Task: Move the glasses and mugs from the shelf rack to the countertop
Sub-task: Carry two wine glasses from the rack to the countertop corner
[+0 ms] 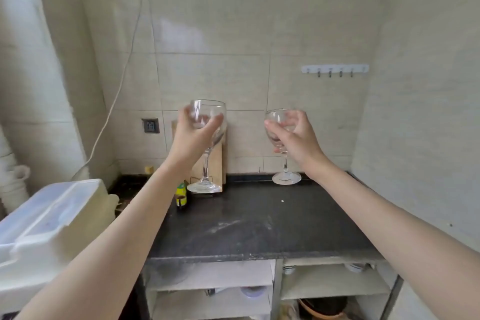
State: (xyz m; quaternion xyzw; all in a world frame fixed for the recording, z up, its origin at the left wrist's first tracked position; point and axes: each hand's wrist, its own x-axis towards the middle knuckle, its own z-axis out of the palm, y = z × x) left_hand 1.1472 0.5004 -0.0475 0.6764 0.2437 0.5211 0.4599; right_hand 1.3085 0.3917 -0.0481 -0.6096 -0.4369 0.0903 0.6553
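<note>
Tub (52, 215) white, far left | left hand (192, 135) wrapped round left wine glass (207, 143) bowl, foot near cutting board (217, 163) | right hand (296, 138) clasping right wine glass (281, 148) bowl, foot at dark countertop (259, 223) back edge; contact unclear

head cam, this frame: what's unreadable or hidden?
- Whether the feet of the two clear stemmed wine glasses touch the dark stone countertop: angle doesn't settle it.
- Bowls of both glasses: partly covered by the left hand and right hand.
- Small digital wall display: digits too small.
- Lower shelf rack contents: shadowed, cut off by the bottom edge.
- Yellow-green bottle: label blurred.
</note>
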